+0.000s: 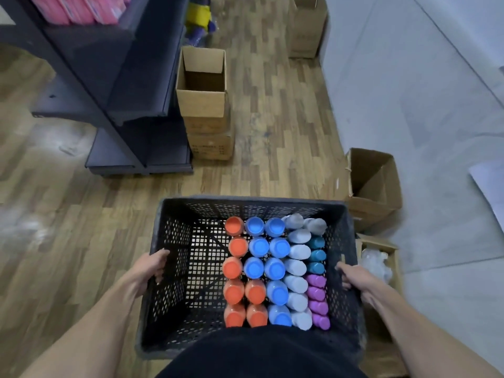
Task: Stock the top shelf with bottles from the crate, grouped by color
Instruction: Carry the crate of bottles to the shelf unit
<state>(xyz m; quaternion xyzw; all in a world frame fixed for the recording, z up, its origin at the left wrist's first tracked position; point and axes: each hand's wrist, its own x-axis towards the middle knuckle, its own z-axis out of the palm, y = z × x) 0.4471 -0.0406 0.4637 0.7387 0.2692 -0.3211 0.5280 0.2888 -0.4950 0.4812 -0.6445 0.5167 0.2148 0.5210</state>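
Both hands carry the black crate [174,268]: the left hand [152,266] curls round its left wall, the right hand [347,276] grips its right wall. Between them, crowding toward the right hand, stand the bottles [275,271], upright in colour rows. Ahead and left of the left hand stands the dark shelf unit [114,77], nearer that hand.

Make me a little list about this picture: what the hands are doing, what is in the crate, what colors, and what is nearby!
left hand: grips the crate's left wall
right hand: grips the crate's right wall
crate: black, perforated, left part has no bottles
bottles: upright in rows, packed to the right
colors: orange bottles, blue bottles, white bottles, teal bottles, purple bottles
shelf unit: dark, ahead on the left
nearby: open cardboard box beside the shelf unit
floor: wood pattern
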